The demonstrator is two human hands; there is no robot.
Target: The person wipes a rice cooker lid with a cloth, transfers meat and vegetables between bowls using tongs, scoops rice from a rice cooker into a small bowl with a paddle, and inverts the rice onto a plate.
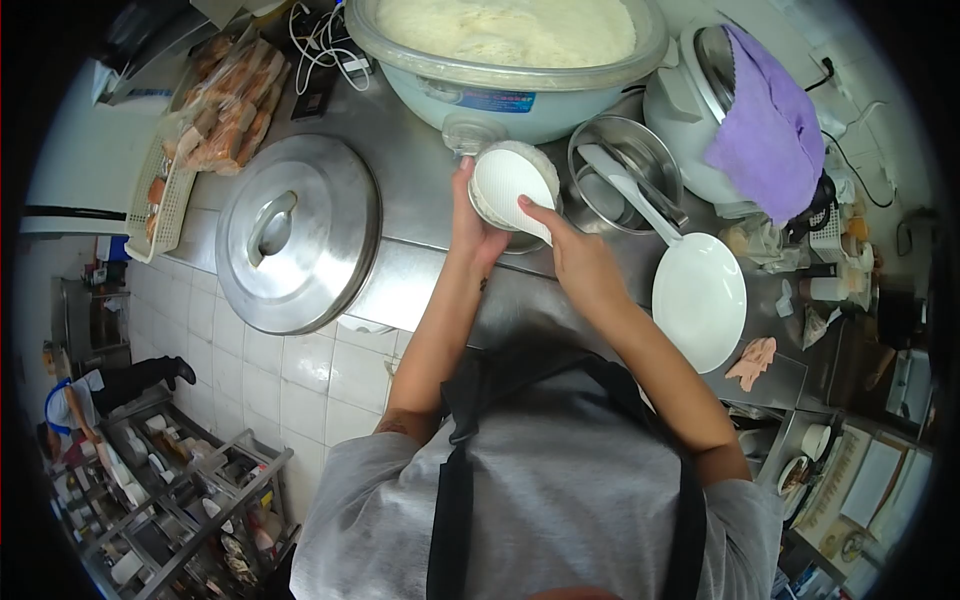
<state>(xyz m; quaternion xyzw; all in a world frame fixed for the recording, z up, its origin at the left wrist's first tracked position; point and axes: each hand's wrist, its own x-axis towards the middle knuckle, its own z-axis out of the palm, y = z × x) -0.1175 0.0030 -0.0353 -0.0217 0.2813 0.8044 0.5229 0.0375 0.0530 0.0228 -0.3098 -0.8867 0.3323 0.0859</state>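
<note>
My left hand is wrapped round the side of a small round bowl of what looks like white rice. My right hand grips a white textured rice paddle, its blade lying flat over the bowl's top and hiding most of the contents. Just beyond stands a large rice cooker full of white rice. To the right, a steel pot holds a metal utensil. The handle of a big white paddle leans across this pot, with its broad blade towards me.
A round steel lid lies left. Behind it are bagged bread-like pieces and a cream basket. A purple cloth drapes another cooker. A crumpled pinkish cloth or glove lies right. Another person is far left.
</note>
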